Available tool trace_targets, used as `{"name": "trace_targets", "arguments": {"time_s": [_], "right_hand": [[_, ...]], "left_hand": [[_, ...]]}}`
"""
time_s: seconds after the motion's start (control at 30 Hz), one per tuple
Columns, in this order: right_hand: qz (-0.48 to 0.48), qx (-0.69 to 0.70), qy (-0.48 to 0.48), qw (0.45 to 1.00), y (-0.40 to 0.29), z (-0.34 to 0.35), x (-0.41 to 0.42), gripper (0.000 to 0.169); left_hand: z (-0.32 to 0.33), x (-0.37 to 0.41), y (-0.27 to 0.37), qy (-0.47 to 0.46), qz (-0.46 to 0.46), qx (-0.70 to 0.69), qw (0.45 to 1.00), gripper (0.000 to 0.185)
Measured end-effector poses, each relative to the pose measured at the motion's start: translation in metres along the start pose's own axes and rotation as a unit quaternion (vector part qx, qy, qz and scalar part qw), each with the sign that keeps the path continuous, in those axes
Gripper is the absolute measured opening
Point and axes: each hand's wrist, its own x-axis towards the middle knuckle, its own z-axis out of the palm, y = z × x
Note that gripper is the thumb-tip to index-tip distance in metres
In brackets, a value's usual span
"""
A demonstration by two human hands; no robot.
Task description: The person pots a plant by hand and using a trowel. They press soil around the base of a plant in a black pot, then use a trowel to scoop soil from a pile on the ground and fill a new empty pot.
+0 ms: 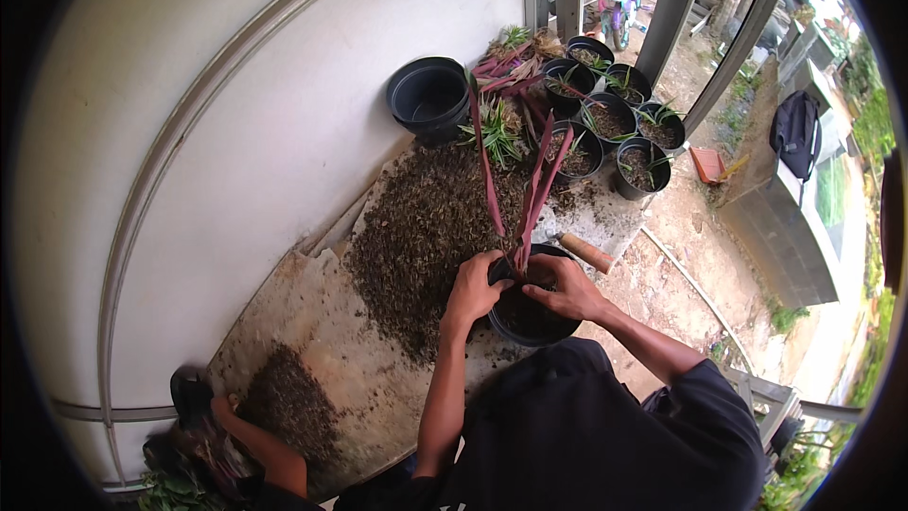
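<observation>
A plant with long purple-red leaves (533, 206) stands in a black plastic pot (533, 333) close in front of me. My left hand (474, 287) reaches over the pot's left side, thumb and fingers apart, beside the base of the stems. From the right, my right hand (567, 289) comes in over the rim, its thumb apart from its fingers near the same stems. Dark growing mix fills the lower part of the pot. The fingertips are partly hidden at the stem base. Left of the pot spreads a heap of loose growing mix (418, 241).
A wooden-handled hand tool (585, 252) lies past my right hand. Several potted seedlings (608, 117) stand at the back, beside uprooted plants (493, 131) and an empty black pot (428, 92). Another person's hand (225, 408) is at lower left, near a smaller soil pile (291, 404).
</observation>
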Motion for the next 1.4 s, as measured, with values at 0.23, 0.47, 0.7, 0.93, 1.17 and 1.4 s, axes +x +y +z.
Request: {"name": "trace_targets", "arguments": {"time_s": [0.23, 0.47, 0.7, 0.93, 1.17, 1.4], "right_hand": [[0.007, 0.029, 0.006, 1.0, 0.006, 0.003, -0.006, 0.041], [-0.012, -0.026, 0.089, 0.996, -0.011, -0.009, -0.021, 0.041], [0.008, -0.025, 0.189, 0.982, -0.024, -0.027, -0.037, 0.042], [0.004, -0.052, 0.184, 0.982, -0.027, -0.033, -0.043, 0.042], [0.036, -0.043, 0.176, 0.983, -0.031, -0.037, -0.044, 0.043], [-0.012, -0.252, 0.035, 0.967, -0.023, -0.024, -0.044, 0.045]], "left_hand": [[-0.001, 0.016, 0.012, -0.021, -0.101, 0.113, 0.988, 0.044], [0.005, 0.017, 0.007, -0.003, -0.084, 0.154, 0.985, 0.049], [0.001, 0.025, 0.006, -0.02, -0.097, 0.135, 0.986, 0.051], [0.014, 0.024, -0.007, 0.011, -0.084, 0.164, 0.983, 0.048], [0.004, 0.032, 0.005, -0.03, -0.089, 0.125, 0.988, 0.033], [0.014, 0.023, 0.004, 0.039, -0.042, 0.129, 0.99, 0.027]]}}
